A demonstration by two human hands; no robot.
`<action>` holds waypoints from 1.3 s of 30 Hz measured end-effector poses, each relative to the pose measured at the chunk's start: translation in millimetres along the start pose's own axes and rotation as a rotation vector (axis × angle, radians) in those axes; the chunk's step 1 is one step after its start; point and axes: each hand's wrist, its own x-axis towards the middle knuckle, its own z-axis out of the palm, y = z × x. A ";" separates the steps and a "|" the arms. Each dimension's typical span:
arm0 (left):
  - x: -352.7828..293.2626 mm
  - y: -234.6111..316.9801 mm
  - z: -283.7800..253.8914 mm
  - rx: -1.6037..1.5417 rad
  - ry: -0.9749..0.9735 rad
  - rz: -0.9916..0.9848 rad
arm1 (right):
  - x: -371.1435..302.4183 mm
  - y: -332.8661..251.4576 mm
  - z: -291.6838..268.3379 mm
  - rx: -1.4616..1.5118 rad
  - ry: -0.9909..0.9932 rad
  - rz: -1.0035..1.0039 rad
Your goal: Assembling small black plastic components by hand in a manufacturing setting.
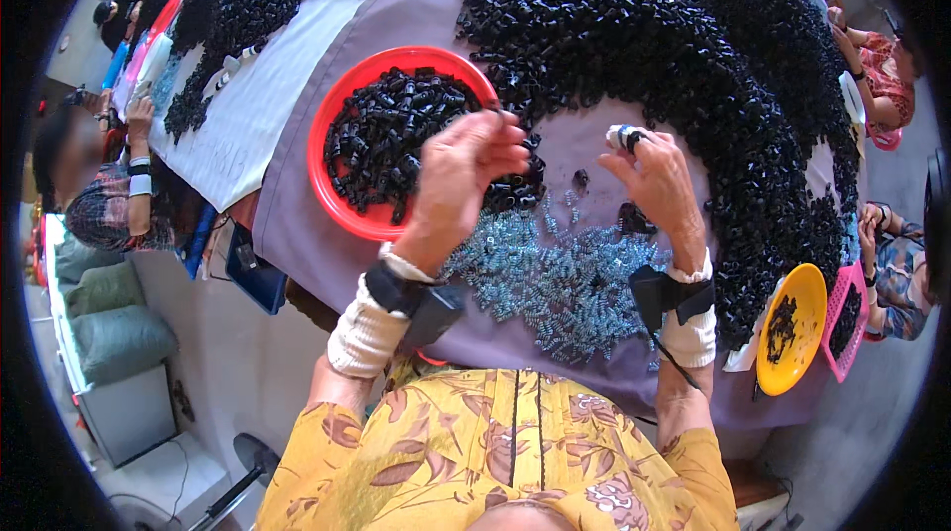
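Pinching a small black-and-white part (pixel 624 137) in narrowed fingertips, the right hand (pixel 659 184) hovers above the silvery springs (pixel 555 278), while the left hand (pixel 466 169) curls, seemingly empty, beside the red bowl (pixel 332 135).

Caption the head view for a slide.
Left hand over red bowl; right hand pinching small black part.

A purple-covered table (pixel 327 224) stands on a grey floor (pixel 238 372) in daylight.

Bowl (pixel 337 196) left of springs (pixel 555 278), apparently touching the pile (pixel 693 65).
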 end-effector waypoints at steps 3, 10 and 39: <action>1.2 15.6 -29.9 -0.059 0.181 0.067 | -6.5 13.7 6.2 -0.094 -0.157 0.073; -11.9 10.9 -44.5 -0.036 0.161 -0.020 | -11.4 16.7 34.8 -0.136 -0.193 -0.036; 12.2 -36.9 -1.4 0.181 -0.179 -0.231 | -26.9 -1.5 41.5 -0.217 -0.248 -0.080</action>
